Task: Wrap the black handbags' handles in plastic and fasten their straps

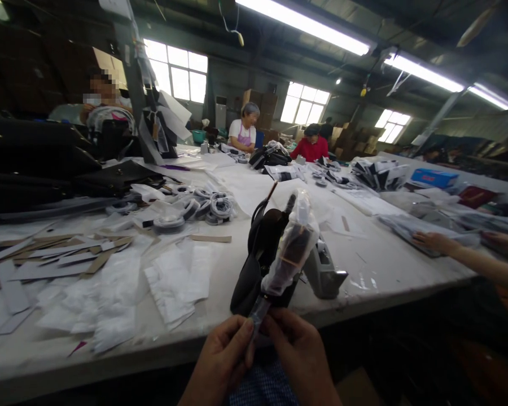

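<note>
A black bag [245,282] stands at the near table edge, right in front of me. One of its handles is covered in clear plastic wrap [301,225], and a narrow wrapped strap [259,311] runs down from it toward me. Thumb and fingers of my left hand [228,352] pinch this strap from the left. My right hand [295,352] has its fingers curled at the strap's right side, the fingertips partly hidden behind it. Just right of the bag sits a grey tape dispenser [327,270].
White plastic sleeves [180,282], cardboard strips [68,259] and wrapped coiled straps [220,207] lie on the left. Black bags [34,160] are piled behind them. A person's hand [436,242] rests on wrapped items at right. Several people sit across the table [254,338].
</note>
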`<move>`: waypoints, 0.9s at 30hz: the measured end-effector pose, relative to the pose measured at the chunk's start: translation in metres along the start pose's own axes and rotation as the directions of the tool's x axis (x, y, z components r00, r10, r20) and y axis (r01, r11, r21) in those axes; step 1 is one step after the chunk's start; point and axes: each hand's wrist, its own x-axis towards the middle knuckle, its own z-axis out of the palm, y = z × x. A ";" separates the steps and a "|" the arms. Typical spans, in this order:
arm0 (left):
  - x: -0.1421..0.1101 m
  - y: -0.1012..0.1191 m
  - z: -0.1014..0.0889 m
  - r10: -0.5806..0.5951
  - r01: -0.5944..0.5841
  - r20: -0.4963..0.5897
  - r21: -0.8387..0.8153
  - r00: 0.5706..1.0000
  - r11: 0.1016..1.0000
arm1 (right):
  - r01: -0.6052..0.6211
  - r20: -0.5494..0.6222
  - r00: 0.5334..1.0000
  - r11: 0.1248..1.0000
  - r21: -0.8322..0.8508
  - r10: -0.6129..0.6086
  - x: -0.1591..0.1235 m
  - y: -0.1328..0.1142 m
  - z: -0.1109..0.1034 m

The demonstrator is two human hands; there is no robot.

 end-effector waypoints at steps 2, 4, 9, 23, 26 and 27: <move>0.004 -0.003 -0.002 0.009 -0.009 0.020 -0.002 1.000 1.000 | 0.004 -0.111 0.994 0.999 -0.046 -0.009 -0.002 0.004 0.009; 0.008 -0.006 -0.004 -0.002 0.001 0.034 0.012 0.999 1.000 | 0.000 -0.177 0.984 0.999 -0.051 -0.009 -0.002 0.006 0.017; 0.016 -0.005 -0.013 -0.009 0.008 0.040 0.044 0.999 0.999 | -0.010 -0.224 0.975 0.999 -0.034 0.002 0.000 0.001 0.029; 0.007 -0.008 0.005 0.123 -0.119 -0.071 0.061 0.990 0.991 | 0.058 0.037 0.998 0.990 -0.129 -0.054 0.017 -0.003 0.015; 0.004 -0.011 0.007 0.119 -0.112 -0.111 0.063 0.987 0.992 | 0.030 0.123 0.992 0.998 0.061 -0.037 0.017 0.001 0.010; 0.002 -0.011 0.007 0.113 -0.105 -0.116 0.067 0.987 0.992 | -0.028 0.168 0.986 0.984 0.178 -0.002 0.016 0.003 0.009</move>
